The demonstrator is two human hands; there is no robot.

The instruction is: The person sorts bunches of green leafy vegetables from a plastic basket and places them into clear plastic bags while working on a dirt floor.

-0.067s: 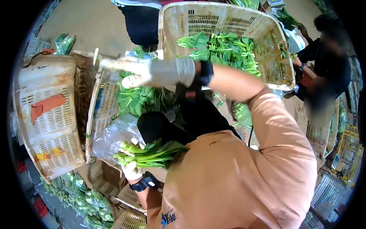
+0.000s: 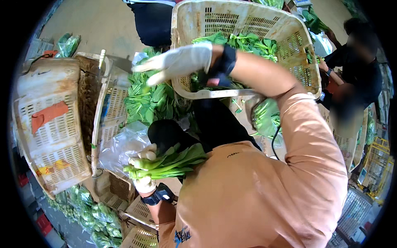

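Observation:
My left hand, in a white glove, grips a bunch of leafy greens near my lap. Its pale green stems point left and the leaves rest against my shirt. Stretched across the front of a large whitish crate, my gloved right hand has its fingers apart and shows nothing between them. Below its fingertips lies a heap of loose greens. More greens fill part of the large crate, partly hidden by my right forearm. Clear plastic lies just beyond my left hand.
Dirty whitish crates stand on the left, a white stick-like thing upright at one rim. Bagged greens lie lower left. A person in dark clothes handles greens at the right; another's dark-clothed leg is at the top.
My right hand has drawn back to the right, away from the left crate's rim, and now hangs over the loose greens. My left hand keeps the bunch in nearly the same place.

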